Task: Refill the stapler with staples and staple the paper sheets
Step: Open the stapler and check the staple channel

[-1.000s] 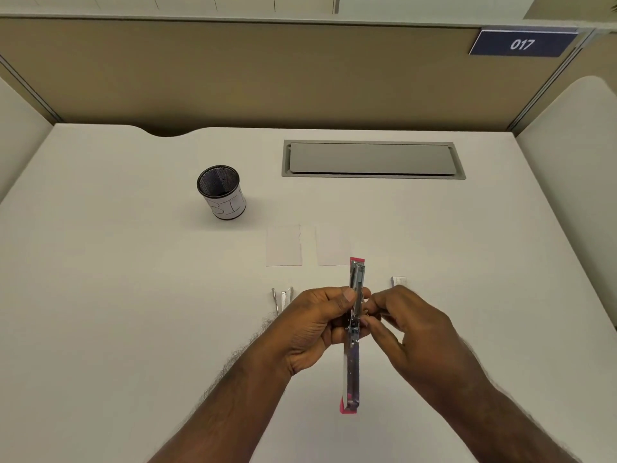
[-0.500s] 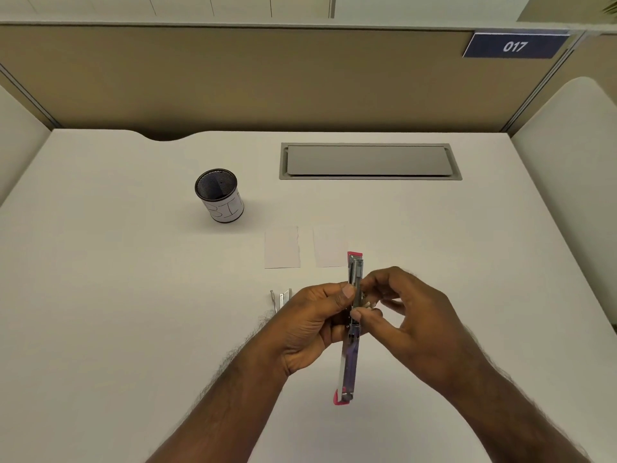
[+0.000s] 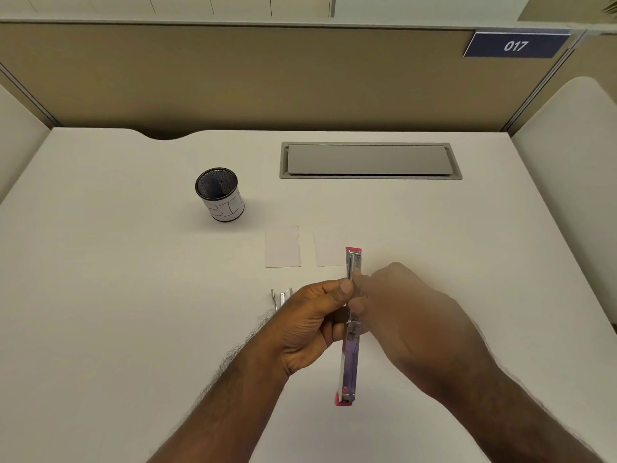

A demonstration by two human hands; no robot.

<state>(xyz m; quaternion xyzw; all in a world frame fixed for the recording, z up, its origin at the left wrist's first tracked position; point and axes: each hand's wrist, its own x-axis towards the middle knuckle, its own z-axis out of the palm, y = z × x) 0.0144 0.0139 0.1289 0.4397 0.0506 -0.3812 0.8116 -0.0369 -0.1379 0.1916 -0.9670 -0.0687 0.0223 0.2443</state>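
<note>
Cubicle counter (image 3: 100, 329): left hand (image 3: 310, 325) is pinching the opened stapler (image 3: 350, 329) mid-air at 6 o'clock; right hand (image 3: 410, 315) is blurred at its channel, grip unclear. Loading looks underway. Spare staples (image 3: 280, 295) at 9, paper sheets (image 3: 283, 247) at 12, unstapled.

"017" on blue sign (image 3: 516, 45)
</note>
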